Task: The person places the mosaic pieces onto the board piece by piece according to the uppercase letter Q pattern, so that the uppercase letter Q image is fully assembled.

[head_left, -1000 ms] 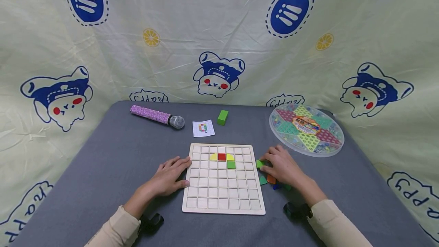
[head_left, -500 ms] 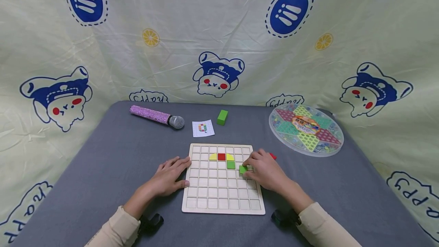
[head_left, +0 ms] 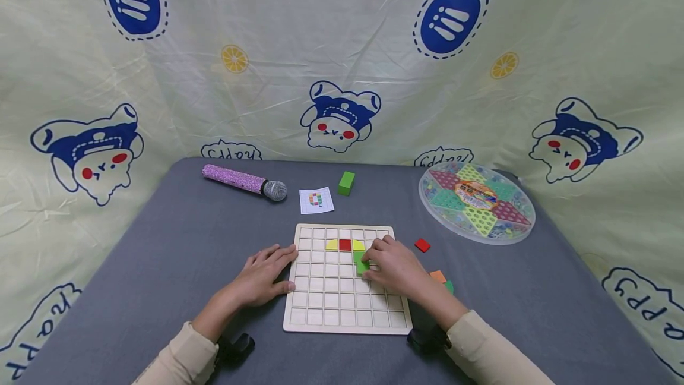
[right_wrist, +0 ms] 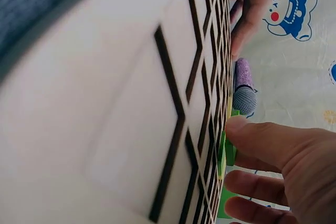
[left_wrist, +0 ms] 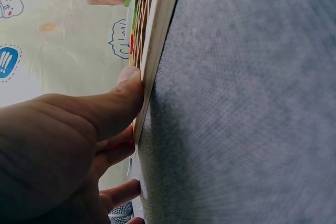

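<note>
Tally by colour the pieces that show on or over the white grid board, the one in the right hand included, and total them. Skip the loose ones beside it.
Yellow pieces: 2
Red piece: 1
Green pieces: 2, one in the grip of the right hand
Total: 5

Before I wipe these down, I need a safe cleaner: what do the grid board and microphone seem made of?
Grid board: probably wood, matte and unpainted-looking, from its pale edge in the left wrist view. Microphone: its grey mesh head looks like metal; the speckled purple handle looks glitter-coated, its base material unclear.
</note>
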Available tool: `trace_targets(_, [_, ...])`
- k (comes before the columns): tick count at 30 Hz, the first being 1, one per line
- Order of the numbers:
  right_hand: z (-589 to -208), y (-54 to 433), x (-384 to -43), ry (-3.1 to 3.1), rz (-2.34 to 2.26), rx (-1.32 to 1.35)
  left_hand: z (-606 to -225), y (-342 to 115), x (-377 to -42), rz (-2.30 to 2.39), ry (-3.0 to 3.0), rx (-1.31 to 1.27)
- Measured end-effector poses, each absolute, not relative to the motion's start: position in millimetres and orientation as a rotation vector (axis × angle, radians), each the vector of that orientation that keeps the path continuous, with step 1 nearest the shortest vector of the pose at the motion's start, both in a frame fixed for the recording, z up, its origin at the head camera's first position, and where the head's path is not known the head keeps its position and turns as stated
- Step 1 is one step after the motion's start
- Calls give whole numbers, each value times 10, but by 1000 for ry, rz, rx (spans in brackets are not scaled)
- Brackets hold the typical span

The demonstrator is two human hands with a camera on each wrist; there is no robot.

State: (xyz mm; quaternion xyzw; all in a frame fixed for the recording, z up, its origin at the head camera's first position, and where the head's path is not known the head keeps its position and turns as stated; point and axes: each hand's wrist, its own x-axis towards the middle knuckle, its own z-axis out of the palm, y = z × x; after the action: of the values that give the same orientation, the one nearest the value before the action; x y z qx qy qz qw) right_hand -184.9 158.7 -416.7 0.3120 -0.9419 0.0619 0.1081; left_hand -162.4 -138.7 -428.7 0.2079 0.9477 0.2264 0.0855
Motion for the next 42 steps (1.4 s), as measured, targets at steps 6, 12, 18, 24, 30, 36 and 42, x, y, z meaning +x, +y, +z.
trace_targets(6, [-4202,1547,-1845,-2853,183,852,-4281,-1385,-1625,674,2824,623])
trace_targets(12, [-4215,1533,-1842,-2869,190,821,-4281,-1383,-1629,677,2820,623])
trace_targets(18, [-4218,1539,-1837,-2868,197,831,-4284,-1381,-1629,670,2818,619])
trace_targets(24, [-4225,1555,-1838,-2849,199,864,-4283,-1379,-1626,674,2818,614])
trace_targets(30, [-4228,1562,-1840,-2841,199,875,-4282,-1381,-1622,674,2823,613])
trace_targets(36, [-4227,1561,-1835,-2848,194,863,-4286,-1378,-1625,673,2824,606])
trace_targets(42, [-4222,1575,-1825,-2853,207,855,-4291,-1379,-1623,675,2830,611])
